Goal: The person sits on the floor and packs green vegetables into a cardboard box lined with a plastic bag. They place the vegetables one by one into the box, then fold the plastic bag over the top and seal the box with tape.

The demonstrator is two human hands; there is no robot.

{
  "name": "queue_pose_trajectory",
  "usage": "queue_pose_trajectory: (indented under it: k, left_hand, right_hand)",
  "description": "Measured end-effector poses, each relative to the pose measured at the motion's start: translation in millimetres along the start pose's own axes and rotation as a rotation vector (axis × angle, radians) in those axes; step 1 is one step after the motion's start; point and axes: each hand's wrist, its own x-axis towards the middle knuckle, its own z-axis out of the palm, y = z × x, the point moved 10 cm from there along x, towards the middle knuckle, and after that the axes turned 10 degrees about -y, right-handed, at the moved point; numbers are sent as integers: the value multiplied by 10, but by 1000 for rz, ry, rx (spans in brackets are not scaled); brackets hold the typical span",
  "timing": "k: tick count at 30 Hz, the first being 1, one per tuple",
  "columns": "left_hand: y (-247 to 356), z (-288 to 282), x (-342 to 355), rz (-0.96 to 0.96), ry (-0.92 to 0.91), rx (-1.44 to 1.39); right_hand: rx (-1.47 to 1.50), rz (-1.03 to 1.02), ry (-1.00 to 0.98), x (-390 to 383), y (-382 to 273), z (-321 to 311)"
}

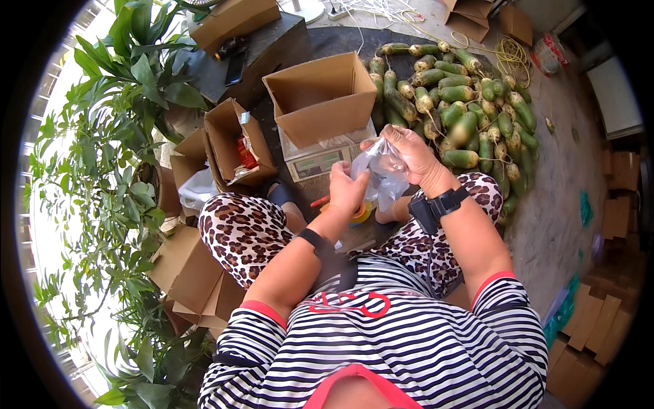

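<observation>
A thin clear plastic bag (383,178) hangs between my two hands above my lap. My right hand (413,154) pinches its upper edge with closed fingers. Lower down, my left hand (349,187) grips the bag's left side, fingers curled. Just beyond the hands stands a weighing scale (327,162) with a display on its near side. An open cardboard box (320,112) rests on top of it. Green radishes (458,94), several with pale ends, lie heaped to the right of the box. Below the bag, partly hidden, is a yellow-orange round thing (362,214), perhaps a tape roll.
To the left stands an open carton (238,146) with red packets inside. A white plastic bag (197,188) sits beside it. More cartons (197,269) and leafy plants (102,177) line the left side. A phone (235,68) lies on a dark low table. Stacked cardboard (599,320) stands far right.
</observation>
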Motion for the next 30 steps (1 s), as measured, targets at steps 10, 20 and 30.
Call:
queue_pose_trajectory:
  k: [10, 20, 30]
  left_hand:
    - [177, -606, 291, -16, -150, -202]
    - [1344, -722, -122, 353, -192, -270]
    - [2702, -1413, -688, 1030, -249, 422]
  right_hand:
    - [-1165, -256, 621, -422, -892, -977]
    - [-1407, -364, 296, -366, 100, 743]
    - [-1404, -445, 9, 1135, -861, 782]
